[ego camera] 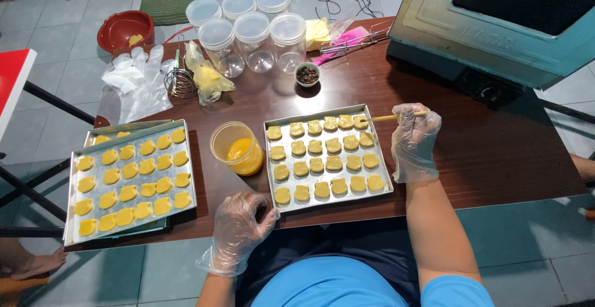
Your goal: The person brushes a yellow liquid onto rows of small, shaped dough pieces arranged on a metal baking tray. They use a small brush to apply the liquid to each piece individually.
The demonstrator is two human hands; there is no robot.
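A person seated at a dark wooden table (496, 152) works over a baking tray (328, 156) of yellow cookie-dough pieces (317, 164). The right hand (414, 140), in a clear plastic glove, pinches a thin brush (381, 118) between thumb and curled fingers. The brush's long axis runs nearly level, handle toward three o'clock and tip toward nine o'clock, the tip touching the dough piece at the tray's top right corner; the piece thus lies just at nine o'clock of the fingers, and the right hand is the nearer one. The left hand (240, 226), also gloved, rests at the tray's near left corner, fingers loosely curled against its rim, holding nothing that can be made out. This tray carries twenty-three pieces, in four rows. At nine o'clock of it stands one open plastic tub (237, 149) of yellow glaze; farther toward nine o'clock a second tray (130, 180) holds about twenty-six pieces and sits on another tray beneath. Toward twelve o'clock stand six lidded clear jars (251, 31), one small cup of dark bits (307, 74), a whisk (180, 81) and spare gloves (136, 74). One red bowl (125, 29) lies on the floor.
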